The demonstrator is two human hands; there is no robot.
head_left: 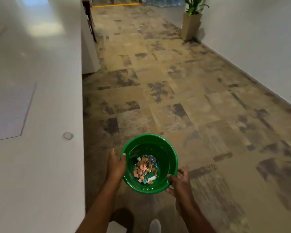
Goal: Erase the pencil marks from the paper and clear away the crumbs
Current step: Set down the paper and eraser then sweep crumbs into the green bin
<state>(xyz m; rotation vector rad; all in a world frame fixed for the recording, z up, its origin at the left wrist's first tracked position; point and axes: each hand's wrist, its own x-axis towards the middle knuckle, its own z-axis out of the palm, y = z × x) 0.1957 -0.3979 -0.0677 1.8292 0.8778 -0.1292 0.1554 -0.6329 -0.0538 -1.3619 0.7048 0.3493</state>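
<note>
You are standing in a corridor with a mottled tan and grey tiled floor, a white wall on your right and a long white counter on your left. The white sheet of paper lies flat on that counter near its left side, and no pencil marks can be made out on it in this blurred view. Just to its right, apart from it and closer to the counter's edge, sits a small translucent eraser. Beside the counter you hold a round green plastic bucket above the floor with both hands. Your left hand grips its left rim, the thumb hooked over the edge and the fingers outside the wall. Your right hand grips the near right rim, fingers curled around the outside and thumb on the lip. In the bottom of the bucket lies a heap of small scraps, orange, white, blue and green. Farther down the corridor, against the right wall, a green leafy plant in a tall beige square planter stands on the floor. The toes of your shoes show at the lower edge.
</note>
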